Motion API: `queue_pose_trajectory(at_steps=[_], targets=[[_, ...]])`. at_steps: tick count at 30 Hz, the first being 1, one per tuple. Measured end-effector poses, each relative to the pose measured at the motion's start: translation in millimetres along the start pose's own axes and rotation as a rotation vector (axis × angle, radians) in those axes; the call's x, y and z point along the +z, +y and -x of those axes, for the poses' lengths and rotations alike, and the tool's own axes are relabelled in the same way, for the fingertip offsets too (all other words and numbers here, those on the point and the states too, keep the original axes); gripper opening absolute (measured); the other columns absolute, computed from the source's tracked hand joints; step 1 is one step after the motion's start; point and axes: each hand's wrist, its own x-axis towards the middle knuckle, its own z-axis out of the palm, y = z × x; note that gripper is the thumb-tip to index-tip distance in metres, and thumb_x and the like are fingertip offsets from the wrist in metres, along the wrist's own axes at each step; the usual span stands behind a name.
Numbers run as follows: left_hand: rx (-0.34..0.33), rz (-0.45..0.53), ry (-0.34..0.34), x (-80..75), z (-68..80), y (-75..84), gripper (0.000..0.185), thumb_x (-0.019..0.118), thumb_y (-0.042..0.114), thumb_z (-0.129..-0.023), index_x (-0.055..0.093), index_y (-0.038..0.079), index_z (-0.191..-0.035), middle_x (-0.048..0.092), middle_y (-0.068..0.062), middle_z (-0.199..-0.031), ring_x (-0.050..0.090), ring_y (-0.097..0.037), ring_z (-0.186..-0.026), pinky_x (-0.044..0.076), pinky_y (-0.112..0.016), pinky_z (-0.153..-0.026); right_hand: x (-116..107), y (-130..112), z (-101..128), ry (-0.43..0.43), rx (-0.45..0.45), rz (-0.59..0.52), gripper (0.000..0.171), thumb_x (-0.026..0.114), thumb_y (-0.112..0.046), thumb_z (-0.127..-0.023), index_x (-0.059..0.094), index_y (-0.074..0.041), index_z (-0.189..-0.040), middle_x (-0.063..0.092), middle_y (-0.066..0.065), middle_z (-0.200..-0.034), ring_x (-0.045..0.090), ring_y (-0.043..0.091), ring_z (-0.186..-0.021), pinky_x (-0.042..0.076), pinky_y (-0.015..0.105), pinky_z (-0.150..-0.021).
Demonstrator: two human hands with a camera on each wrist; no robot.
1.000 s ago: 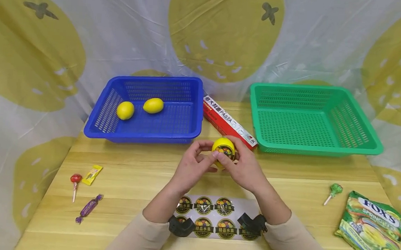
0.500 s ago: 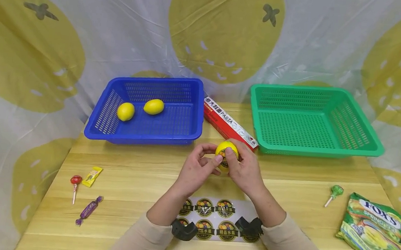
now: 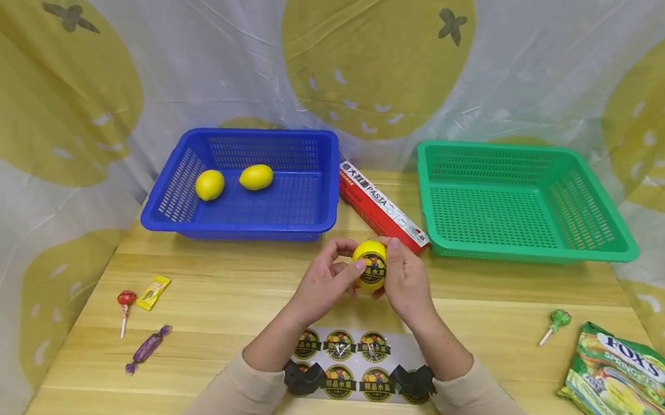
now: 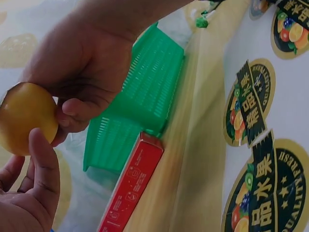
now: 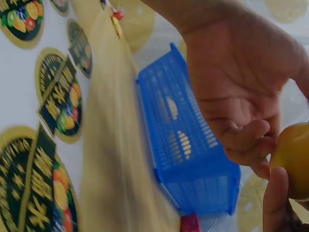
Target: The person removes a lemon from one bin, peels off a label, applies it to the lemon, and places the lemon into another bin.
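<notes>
A yellow lemon (image 3: 370,264) with a round dark sticker (image 3: 373,267) on its near face was held just above the table (image 3: 232,291), in front of the gap between the two baskets. Both hands gripped it. The left hand (image 3: 327,280) curled round its left side, thumb tip pressed beside the sticker. The right hand (image 3: 405,281) closed on its right side, fingers wrapped over the top and flank. In the left wrist view the lemon (image 4: 25,117) sat pinched between the left thumb and the right hand's (image 4: 82,72) curled fingers; the right wrist view showed only the lemon's edge (image 5: 294,159) against the left hand's (image 5: 241,92) fingers.

Below the wrists a sheet of stickers (image 3: 350,359) lay flat on the table, two rows of round dark labels, partly hidden by the black wrist mounts. Just behind the lemon a red pasta box (image 3: 381,205) lay slanted between the baskets. The blue basket (image 3: 237,223) to the left held two more lemons (image 3: 210,185), lying apart. The green basket (image 3: 540,250) stood to the right.

Near the table's left edge lay a red lollipop (image 3: 125,300), a yellow sweet (image 3: 153,291) just beside it, and a purple wrapped candy (image 3: 147,347) nearer the front. On the right were a green lollipop (image 3: 555,320) and a green candy bag (image 3: 623,387).
</notes>
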Motion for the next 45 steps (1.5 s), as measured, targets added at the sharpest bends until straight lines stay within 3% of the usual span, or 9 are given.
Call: queue_pose_trajectory(at_steps=[6, 10, 16, 23, 28, 34, 38, 41, 45], targets=[[0.116, -0.366, 0.097, -0.5, 0.2, -4.5, 0.047, 0.060, 0.059, -0.096, 0.064, 0.013, -0.106, 0.062, -0.005, -0.089, 0.056, -0.014, -0.067, 0.047, -0.026, -0.057, 12.2, -1.0, 8.7, -0.020, -0.098, 0.139, 0.038, 0.037, -0.033, -0.112, 0.062, -0.007, -0.124, 0.064, 0.015, -0.084, 0.059, 0.019, -0.050, 0.055, 0.032, -0.046], [0.169, -0.489, 0.161, 0.6, 1.0, -4.9, 0.046, 0.054, 0.059, -0.099, 0.064, 0.015, -0.092, 0.059, -0.002, -0.075, 0.054, -0.015, -0.066, 0.045, -0.028, -0.056, 17.5, -0.8, 12.5, -0.003, -0.135, 0.147, 0.033, 0.035, -0.028, -0.113, 0.059, -0.007, -0.121, 0.063, 0.014, -0.082, 0.058, 0.015, -0.049, 0.054, 0.032, -0.047], [0.167, -0.521, 0.251, 2.2, 2.6, -5.3, 0.043, 0.045, 0.051, -0.104, 0.068, 0.015, -0.100, 0.063, -0.002, -0.075, 0.056, -0.016, -0.066, 0.045, -0.029, -0.056, 21.4, 1.8, 15.0, -0.066, -0.181, 0.052, 0.024, 0.046, -0.023, -0.109, 0.054, -0.006, -0.126, 0.062, 0.018, -0.101, 0.065, 0.017, -0.053, 0.056, 0.033, -0.046], [0.200, -0.479, 0.334, 6.5, 0.0, -7.8, 0.049, 0.034, 0.038, -0.111, 0.062, 0.013, -0.080, 0.064, -0.008, -0.076, 0.058, -0.021, -0.074, 0.048, -0.034, -0.065, 20.4, 5.6, 12.6, -0.053, -0.224, 0.051, 0.028, 0.051, -0.028, -0.108, 0.053, -0.007, -0.126, 0.060, 0.018, -0.103, 0.065, 0.027, -0.053, 0.053, 0.029, -0.044], [0.136, -0.441, 0.364, 2.5, -1.1, -12.5, 0.057, 0.033, 0.041, -0.111, 0.059, 0.011, -0.069, 0.058, -0.004, -0.061, 0.055, -0.016, -0.060, 0.045, -0.030, -0.056, 13.9, 5.8, 8.8, -0.106, -0.175, 0.051, 0.032, 0.049, -0.031, -0.109, 0.055, -0.006, -0.127, 0.062, 0.020, -0.100, 0.062, 0.026, -0.052, 0.053, 0.031, -0.045], [0.018, -0.331, 0.207, -9.9, 1.0, -6.9, 0.061, 0.035, 0.053, -0.109, 0.065, 0.009, -0.078, 0.062, -0.012, -0.062, 0.059, -0.021, -0.047, 0.046, -0.032, -0.048, 2.7, 4.1, 3.3, -0.140, -0.074, 0.072, 0.033, 0.049, -0.036, -0.108, 0.058, -0.012, -0.129, 0.068, 0.017, -0.098, 0.061, 0.029, -0.054, 0.055, 0.036, -0.049], [0.035, -0.294, 0.088, -9.8, 2.8, -2.5, 0.045, 0.046, 0.051, -0.106, 0.067, 0.013, -0.095, 0.065, -0.017, -0.071, 0.060, -0.019, -0.049, 0.050, -0.032, -0.050, 2.3, 5.9, 2.8, -0.127, -0.254, 0.139, 0.050, 0.052, -0.052, -0.103, 0.061, -0.008, -0.126, 0.068, 0.015, -0.101, 0.059, 0.016, -0.051, 0.052, 0.029, -0.046], [0.087, -0.319, 0.102, -6.3, 3.3, -1.7, 0.040, 0.048, 0.046, -0.107, 0.067, 0.014, -0.091, 0.059, -0.010, -0.061, 0.058, -0.016, -0.045, 0.050, -0.032, -0.048, 4.9, 6.9, 4.1, -0.102, -0.362, 0.168, 0.061, 0.052, -0.059, -0.099, 0.062, -0.005, -0.124, 0.066, 0.016, -0.104, 0.052, 0.003, -0.048, 0.049, 0.026, -0.044], [0.092, -0.355, 0.136, -5.1, 2.4, -1.7, 0.046, 0.040, 0.045, -0.110, 0.068, 0.015, -0.089, 0.057, -0.005, -0.057, 0.059, -0.018, -0.044, 0.052, -0.034, -0.048, 2.4, 3.2, 4.4, -0.138, -0.264, 0.120, 0.049, 0.058, -0.049, -0.101, 0.062, -0.006, -0.126, 0.065, 0.017, -0.105, 0.057, 0.015, -0.048, 0.050, 0.028, -0.045]])
